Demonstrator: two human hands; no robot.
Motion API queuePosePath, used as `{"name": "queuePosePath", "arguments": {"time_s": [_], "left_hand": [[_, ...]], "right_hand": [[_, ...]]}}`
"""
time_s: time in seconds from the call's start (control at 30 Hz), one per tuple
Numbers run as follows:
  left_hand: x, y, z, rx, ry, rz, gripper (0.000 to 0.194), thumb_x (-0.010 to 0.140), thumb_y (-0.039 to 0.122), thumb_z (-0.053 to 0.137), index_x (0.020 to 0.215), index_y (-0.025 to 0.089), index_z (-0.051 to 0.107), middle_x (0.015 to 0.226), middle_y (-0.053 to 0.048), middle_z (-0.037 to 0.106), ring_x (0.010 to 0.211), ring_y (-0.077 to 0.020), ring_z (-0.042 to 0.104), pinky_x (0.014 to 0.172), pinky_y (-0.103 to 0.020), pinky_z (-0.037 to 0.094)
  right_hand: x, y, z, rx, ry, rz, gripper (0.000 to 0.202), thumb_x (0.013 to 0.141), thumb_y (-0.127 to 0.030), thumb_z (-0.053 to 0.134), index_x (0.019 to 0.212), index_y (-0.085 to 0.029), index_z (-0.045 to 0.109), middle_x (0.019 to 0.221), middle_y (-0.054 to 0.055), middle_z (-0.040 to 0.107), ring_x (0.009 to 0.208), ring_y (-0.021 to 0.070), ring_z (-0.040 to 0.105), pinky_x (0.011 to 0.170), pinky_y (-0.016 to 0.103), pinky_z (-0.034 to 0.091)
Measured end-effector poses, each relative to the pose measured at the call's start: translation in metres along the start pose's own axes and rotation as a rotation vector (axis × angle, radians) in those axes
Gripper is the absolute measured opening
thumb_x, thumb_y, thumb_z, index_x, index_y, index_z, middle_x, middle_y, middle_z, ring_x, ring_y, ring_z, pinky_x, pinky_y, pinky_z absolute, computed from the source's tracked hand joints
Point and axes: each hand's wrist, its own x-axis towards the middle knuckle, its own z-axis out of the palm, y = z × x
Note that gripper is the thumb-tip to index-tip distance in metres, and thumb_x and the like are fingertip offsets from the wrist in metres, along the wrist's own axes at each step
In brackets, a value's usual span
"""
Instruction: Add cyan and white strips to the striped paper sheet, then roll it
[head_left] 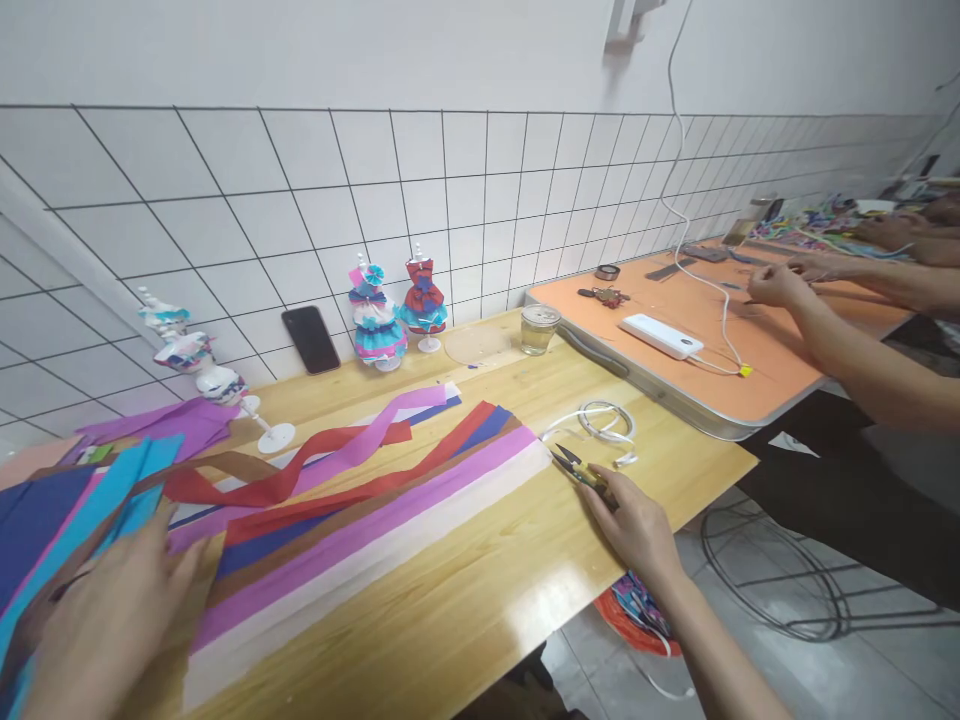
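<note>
My right hand (634,520) is closed round small scissors (585,475), their blades apart and pointing to the upper left, near the right end of the strips. At the lower left, my left hand (124,610) is over the fabric, thumb apart from the other fingers; it is blurred, and whether it grips anything is unclear. Between the hands lie long strips: white (375,565), purple (382,520), brown, blue and red (360,492). A curled red strip and a purple strip (367,440) lie behind them. Blue and turquoise cloth (146,465) is beside my left hand.
Small dressed stands (379,325), a phone (311,338), a glass cup (538,330) and a coiled white cable (606,420) are on the wooden table (480,590). An orange table (675,300) at right holds a power bank (660,336). Other people's hands are beyond.
</note>
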Motion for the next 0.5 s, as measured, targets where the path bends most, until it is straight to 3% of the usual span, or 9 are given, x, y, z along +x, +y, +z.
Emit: {"name": "queuePosePath", "arguments": {"time_s": [0.03,0.1,0.17,0.27,0.37,0.5], "left_hand": [[0.004,0.024,0.000,0.055,0.035,0.032,0.030,0.084,0.042,0.037,0.109,0.029,0.047,0.076,0.003,0.060,0.075,-0.0213,0.054,0.067,-0.041,0.045],[0.010,0.083,0.003,-0.004,0.088,0.271,0.028,0.085,0.035,0.038,0.109,0.023,0.047,0.087,-0.003,0.060,0.084,-0.0216,0.054,0.075,-0.038,0.045],[0.007,0.143,0.013,-0.083,0.021,0.535,0.025,0.085,0.027,0.041,0.107,0.018,0.051,0.094,-0.007,0.061,0.091,-0.0224,0.053,0.082,-0.038,0.043],[-0.008,0.213,0.034,-0.107,-0.079,0.711,0.038,0.083,0.021,0.045,0.120,0.018,0.046,0.117,-0.010,0.054,0.110,-0.0258,0.045,0.094,-0.042,0.033],[-0.016,0.247,0.055,-0.097,-0.146,0.779,0.047,0.079,0.015,0.046,0.126,0.016,0.041,0.127,-0.011,0.046,0.119,-0.0279,0.036,0.100,-0.045,0.027],[-0.002,0.267,0.069,-0.061,-0.198,0.762,0.040,0.080,0.009,0.042,0.119,0.010,0.046,0.116,-0.015,0.052,0.110,-0.0258,0.043,0.095,-0.043,0.030]], "right_hand": [[0.000,-0.001,-0.001,0.001,0.005,0.006,0.038,0.084,-0.043,0.044,0.107,-0.016,0.056,0.095,0.008,0.067,0.078,0.0191,0.064,0.062,0.028,0.049],[0.000,-0.002,-0.002,0.006,0.013,0.016,0.038,0.084,-0.043,0.043,0.107,-0.016,0.056,0.093,0.008,0.067,0.076,0.0186,0.064,0.061,0.027,0.048],[0.000,-0.002,-0.002,0.011,0.014,0.022,0.039,0.084,-0.043,0.043,0.108,-0.016,0.056,0.090,0.007,0.067,0.074,0.0181,0.064,0.061,0.027,0.048],[0.000,-0.001,-0.001,0.004,0.016,0.030,0.040,0.083,-0.044,0.043,0.107,-0.016,0.057,0.089,0.007,0.067,0.072,0.0184,0.064,0.060,0.027,0.048],[0.000,0.000,0.000,0.008,0.015,0.033,0.039,0.084,-0.044,0.042,0.107,-0.016,0.057,0.088,0.007,0.067,0.071,0.0184,0.064,0.059,0.027,0.048],[0.000,0.000,0.000,0.022,0.012,0.037,0.038,0.084,-0.043,0.043,0.107,-0.016,0.057,0.090,0.007,0.067,0.074,0.0185,0.064,0.060,0.028,0.048]]}}
